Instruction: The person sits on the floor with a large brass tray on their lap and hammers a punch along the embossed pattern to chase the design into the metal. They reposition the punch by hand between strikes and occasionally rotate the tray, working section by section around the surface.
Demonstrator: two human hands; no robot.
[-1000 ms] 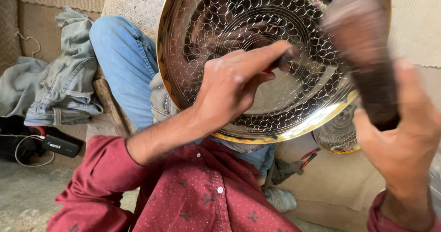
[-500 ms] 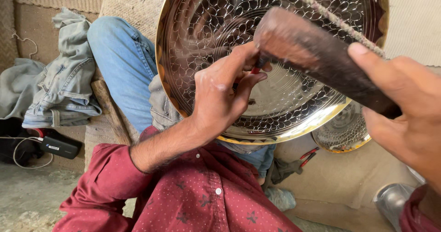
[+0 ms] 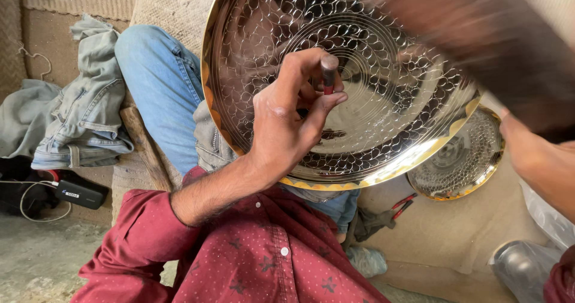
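Pinching a small punch [image 3: 328,74] against the engraved metal tray [image 3: 383,129], the left hand [image 3: 281,123] holds steady while the right hand [image 3: 533,153], gripping a blurred mallet [image 3: 485,39], has swung up toward two o'clock.

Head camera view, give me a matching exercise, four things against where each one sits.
Things:
1. small punch tool
2. large engraved metal plate
3. denim jacket
4. smaller engraved plate

Places:
A. heaped at the left
B. pinched in the left hand
C. propped over the lap
D. low at the right, behind the large plate's rim

Pairs: 1-B, 2-C, 3-A, 4-D
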